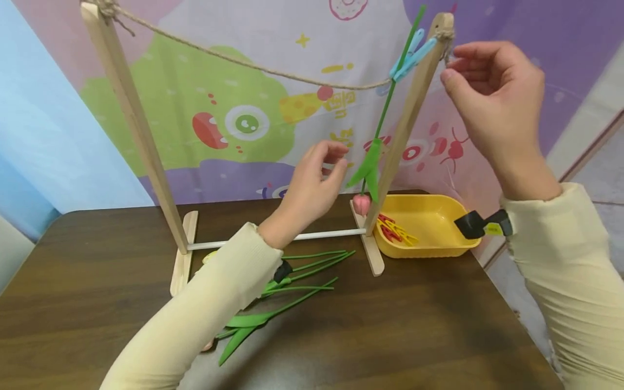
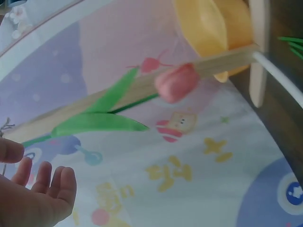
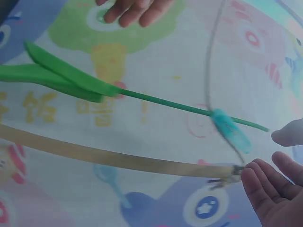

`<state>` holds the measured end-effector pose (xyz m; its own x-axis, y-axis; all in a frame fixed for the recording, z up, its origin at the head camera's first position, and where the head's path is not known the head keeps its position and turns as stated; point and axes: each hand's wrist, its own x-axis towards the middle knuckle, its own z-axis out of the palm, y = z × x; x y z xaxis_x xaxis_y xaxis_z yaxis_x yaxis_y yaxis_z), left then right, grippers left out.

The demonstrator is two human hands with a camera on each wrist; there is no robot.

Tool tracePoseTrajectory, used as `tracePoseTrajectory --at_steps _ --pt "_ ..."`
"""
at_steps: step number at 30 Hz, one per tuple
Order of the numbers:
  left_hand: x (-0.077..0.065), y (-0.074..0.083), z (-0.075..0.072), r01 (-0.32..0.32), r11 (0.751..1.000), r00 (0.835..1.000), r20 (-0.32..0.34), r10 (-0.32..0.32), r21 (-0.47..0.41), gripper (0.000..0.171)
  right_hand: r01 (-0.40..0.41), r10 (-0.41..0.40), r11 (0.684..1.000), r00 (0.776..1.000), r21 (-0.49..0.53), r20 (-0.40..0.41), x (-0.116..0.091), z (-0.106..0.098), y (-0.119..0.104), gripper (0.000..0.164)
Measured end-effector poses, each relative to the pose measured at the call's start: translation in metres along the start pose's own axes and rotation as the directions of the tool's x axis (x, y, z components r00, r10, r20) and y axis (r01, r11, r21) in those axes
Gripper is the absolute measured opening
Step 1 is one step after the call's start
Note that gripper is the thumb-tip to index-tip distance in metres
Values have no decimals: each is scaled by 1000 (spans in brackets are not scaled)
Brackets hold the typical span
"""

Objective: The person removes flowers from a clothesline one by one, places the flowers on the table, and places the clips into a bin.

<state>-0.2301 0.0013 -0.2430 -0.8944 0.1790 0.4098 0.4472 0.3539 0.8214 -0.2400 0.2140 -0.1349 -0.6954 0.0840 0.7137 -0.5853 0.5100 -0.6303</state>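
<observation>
A pink artificial tulip [image 1: 362, 205] hangs head-down from the twine [image 1: 273, 70], its green stem held there by a light-blue clothespin [image 1: 409, 58]. My right hand [image 1: 507, 97] is raised beside the top of the right wooden post, close to the twine's knot, fingers loosely bent with nothing between them. Lower down and to the left of the tulip's leaves, my left hand [image 1: 314, 181] hovers with relaxed fingers and holds nothing. In the left wrist view the tulip [image 2: 177, 82] hangs near the left hand's fingers [image 2: 42, 175]. The clothespin [image 3: 230, 128] shows left of the right hand in the right wrist view.
A yellow basin [image 1: 439, 252] with several red and yellow clothespins [image 1: 397, 230] stands right of the right post [image 1: 409, 119]. More green-stemmed flowers [image 1: 248, 322] lie on the dark table [image 1: 390, 325], partly under my left arm. A white bar [image 1: 331, 234] joins the posts low down; a cartoon-print cloth hangs behind.
</observation>
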Motion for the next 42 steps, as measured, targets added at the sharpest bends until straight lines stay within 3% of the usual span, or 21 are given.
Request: tracePoseTrajectory --at_steps 6,10,15,22,30,34,42 --pt "17 12 4 -1 998 1000 -8 0 -67 27 90 -83 986 995 -144 53 17 -2 -17 27" --pt "29 22 5 5 996 1000 -7 -6 -87 33 133 -105 965 986 -226 133 32 0 -26 31" --pt "43 33 5 12 997 1000 11 -11 -82 39 110 -29 946 966 -306 258 51 2 -26 38" --pt "58 40 6 45 997 999 22 -44 -67 41 82 101 899 917 -431 386 68 12 -17 47" --pt "64 43 10 46 990 997 69 -37 -130 42 154 152 820 871 -552 468 73 15 -31 52" --pt "66 43 15 40 985 996 90 -25 -170 41 150 203 797 847 -585 492 73 15 -36 53" --pt "70 46 24 54 965 999 11 -53 -257 31 147 264 780 804 -608 533 80 13 -33 56"
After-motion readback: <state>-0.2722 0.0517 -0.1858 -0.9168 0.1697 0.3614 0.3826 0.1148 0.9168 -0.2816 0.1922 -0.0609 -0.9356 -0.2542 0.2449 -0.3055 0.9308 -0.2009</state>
